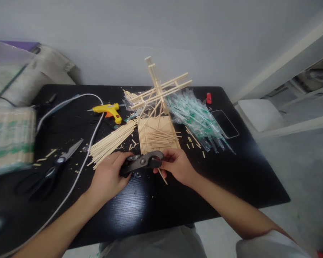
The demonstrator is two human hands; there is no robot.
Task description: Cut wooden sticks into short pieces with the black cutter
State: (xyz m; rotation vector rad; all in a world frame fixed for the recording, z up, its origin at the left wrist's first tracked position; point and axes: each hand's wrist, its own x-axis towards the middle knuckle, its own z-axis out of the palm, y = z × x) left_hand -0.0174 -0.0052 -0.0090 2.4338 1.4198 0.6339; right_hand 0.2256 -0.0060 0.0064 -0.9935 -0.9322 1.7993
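My left hand (107, 175) is wrapped around the handles of dark pruning shears (144, 161), whose curved jaws point right. Close to those jaws, my right hand (179, 166) pinches a thin wooden stick (163, 176) that slants down below the fingers. The stick's upper part is hidden by the tool and fingers. Just beyond my hands lies a flat panel of sticks (145, 134) with a loose heap of short sticks (161, 138) on it. A stick frame with crossed arms (158, 89) rises behind the panel.
A yellow glue gun (107, 109), a bundle of sticks (111, 143) and scissors (60, 161) lie left, beside a white cable (90, 143). Plastic wrappers (195, 116), a phone (224, 123) and a red object (209, 98) lie right. Packaged sticks (12, 136) stand far left.
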